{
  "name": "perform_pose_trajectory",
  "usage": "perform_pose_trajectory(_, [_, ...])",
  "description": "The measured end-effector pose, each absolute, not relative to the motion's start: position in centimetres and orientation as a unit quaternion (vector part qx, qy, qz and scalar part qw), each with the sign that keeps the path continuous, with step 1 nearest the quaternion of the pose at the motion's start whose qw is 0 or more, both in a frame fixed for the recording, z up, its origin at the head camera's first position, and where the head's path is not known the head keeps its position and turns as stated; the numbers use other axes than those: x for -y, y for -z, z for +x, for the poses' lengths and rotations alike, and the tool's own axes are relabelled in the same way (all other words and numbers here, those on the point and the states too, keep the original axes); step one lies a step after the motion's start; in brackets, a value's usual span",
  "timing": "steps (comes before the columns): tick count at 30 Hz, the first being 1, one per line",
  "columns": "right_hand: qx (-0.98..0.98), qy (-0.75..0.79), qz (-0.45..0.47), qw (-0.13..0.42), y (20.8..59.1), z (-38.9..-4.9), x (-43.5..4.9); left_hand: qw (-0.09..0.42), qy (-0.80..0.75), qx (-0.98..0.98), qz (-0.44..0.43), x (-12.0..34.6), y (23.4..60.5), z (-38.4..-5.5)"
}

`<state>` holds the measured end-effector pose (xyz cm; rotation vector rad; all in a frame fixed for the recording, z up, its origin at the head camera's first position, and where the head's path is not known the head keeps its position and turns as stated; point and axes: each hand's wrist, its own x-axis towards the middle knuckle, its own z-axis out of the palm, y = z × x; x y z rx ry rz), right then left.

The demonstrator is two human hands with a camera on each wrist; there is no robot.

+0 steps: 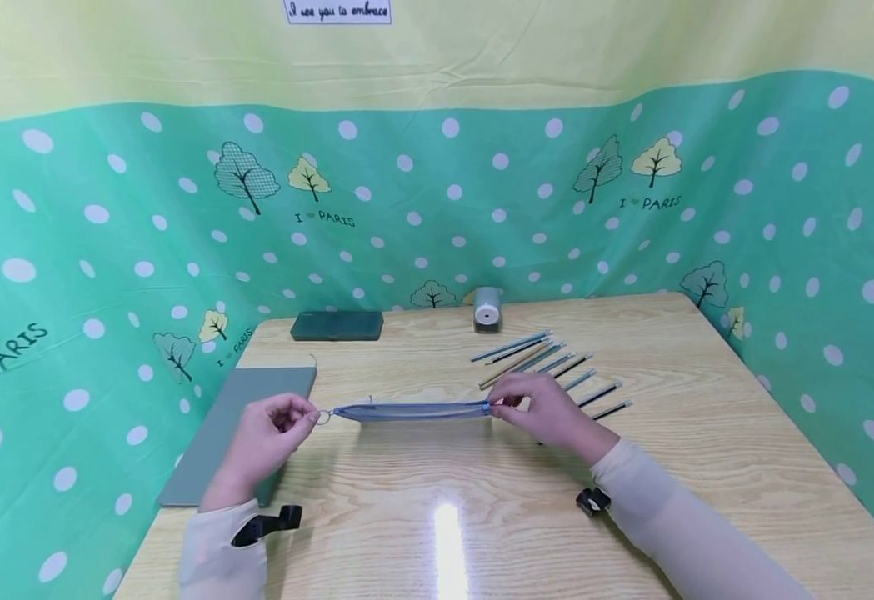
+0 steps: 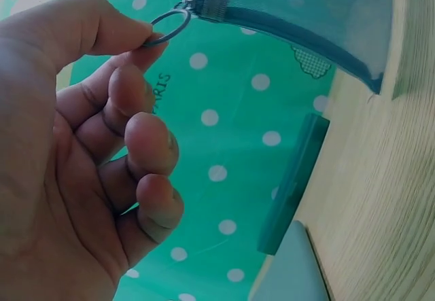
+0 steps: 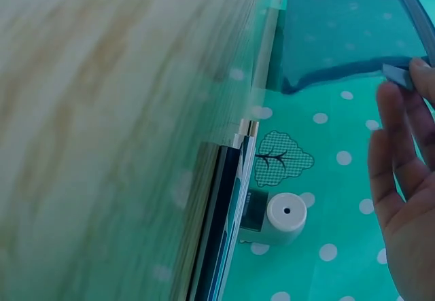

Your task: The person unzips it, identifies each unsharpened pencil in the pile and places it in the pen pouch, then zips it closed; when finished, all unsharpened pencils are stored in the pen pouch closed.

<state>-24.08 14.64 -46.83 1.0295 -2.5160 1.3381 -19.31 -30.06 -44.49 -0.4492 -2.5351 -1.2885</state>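
Observation:
A blue mesh zipper pouch (image 1: 414, 412) hangs upright between both hands, its zipped edge on top. My left hand (image 1: 272, 433) pinches a metal ring (image 2: 171, 28) fastened at one end of the zipper, between thumb and index finger; its other fingers curl loosely. At the opposite end, my right hand (image 1: 545, 410) pinches a small tab (image 3: 397, 75) at the pouch's corner. Through the mesh (image 3: 346, 29) the dotted backdrop shows in the right wrist view. Just behind the right hand lie several pencils (image 1: 526, 358).
On the left lies a grey flat board or folder (image 1: 249, 417). A dark green case (image 1: 337, 326) sits at the table's back edge, with a white pencil sharpener (image 1: 487, 308) to its right. A polka-dot curtain (image 1: 407, 192) surrounds the wooden table (image 1: 377, 533).

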Motion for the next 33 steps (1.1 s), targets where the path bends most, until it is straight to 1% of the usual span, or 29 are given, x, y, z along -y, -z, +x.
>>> perform_pose_trajectory(6, [0.828,-0.439,0.347,0.018,46.7,-23.8,-14.7,0.1,0.446,0.872,-0.174,30.4,44.8,-19.4])
perform_pose_trajectory(19, [0.819,-0.432,0.377,0.012,46.8,-24.0,-14.7,0.017,0.445,0.873,-0.199,30.9,45.3,-19.4])
perform_pose_trajectory(22, [0.816,-0.432,0.383,0.006,47.0,-24.1,-14.7,0.017,0.435,0.877,-0.201,30.8,45.4,-19.5])
perform_pose_trajectory(27, [0.812,-0.433,0.391,0.001,47.2,-24.2,-14.8,0.035,0.427,0.878,-0.213,29.8,45.8,-19.8])
perform_pose_trajectory(33, [0.809,-0.435,0.395,0.0,47.4,-24.2,-14.8,0.047,0.434,0.86,-0.265,27.4,46.1,-20.1])
